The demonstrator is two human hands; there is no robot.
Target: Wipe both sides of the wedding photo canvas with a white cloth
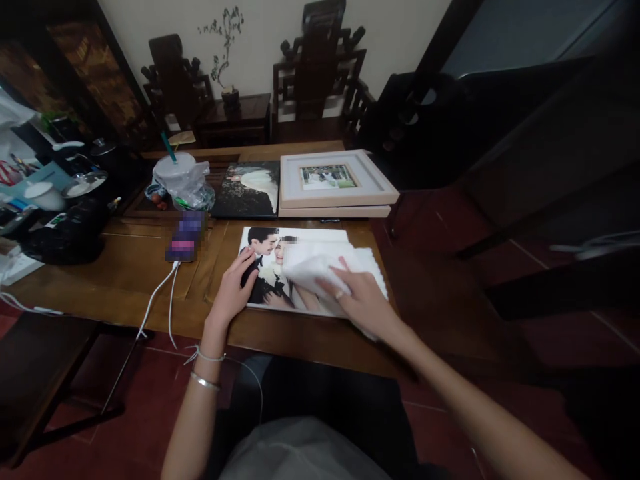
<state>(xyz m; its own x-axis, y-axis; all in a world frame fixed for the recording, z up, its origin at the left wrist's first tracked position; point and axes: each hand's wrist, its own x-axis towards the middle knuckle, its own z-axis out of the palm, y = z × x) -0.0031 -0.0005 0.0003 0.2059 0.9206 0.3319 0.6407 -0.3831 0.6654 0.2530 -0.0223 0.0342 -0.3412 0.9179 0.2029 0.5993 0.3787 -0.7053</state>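
Note:
A large wedding photo print (270,257) lies flat on the wooden table (125,267) in front of me. My left hand (231,290) rests on its left edge, fingers spread flat and holding nothing. My right hand (363,301) presses a white cloth (320,263) onto the right part of the print, fingers laid over the cloth. The cloth hides the print's right side.
Behind the print lie a dark photo print (247,190) and stacked framed pictures (333,183). A lidded cup in a plastic bag (180,177) stands to the left, with a phone (186,237) on white cables and clutter beyond. Dark wooden chairs (317,63) stand at the wall.

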